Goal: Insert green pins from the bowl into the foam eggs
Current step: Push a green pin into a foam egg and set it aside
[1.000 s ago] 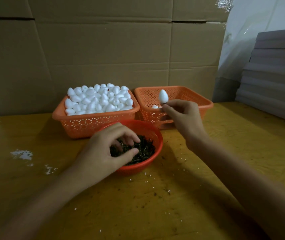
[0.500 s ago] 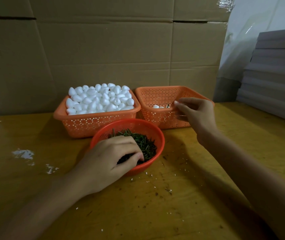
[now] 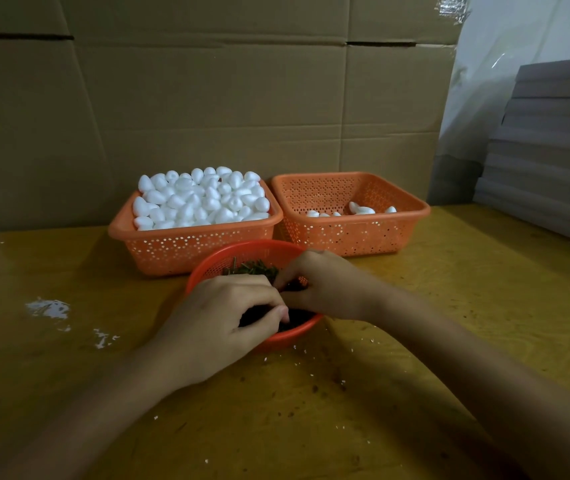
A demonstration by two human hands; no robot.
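Orange plastic dominates the head view: a round bowl point(image 3: 252, 243) of green pins point(image 3: 250, 266) is set on the table point(image 3: 449, 306), and both hands are held inside it. The left hand point(image 3: 217, 327) is curled over the bowl's near side, with the thumb drawn against the fingers as if for a pinch. The right hand point(image 3: 328, 289) is bent in from the bowl's right side, fingertips buried. Whether a pin is actually gripped by either hand cannot be told (the tips are hidden among the pins). Just behind the bowl to the left, a basket point(image 3: 190, 239) is heaped with foam eggs point(image 3: 202, 200). Behind the bowl to the right, a second basket point(image 3: 345, 233) is thinly filled with loose eggs point(image 3: 361, 210).

The step in hand is judged to be pin picking. It is best done if one pin is isolated and turned point outward before an egg is fetched, so that the foam is pierced straight, not crumbled.
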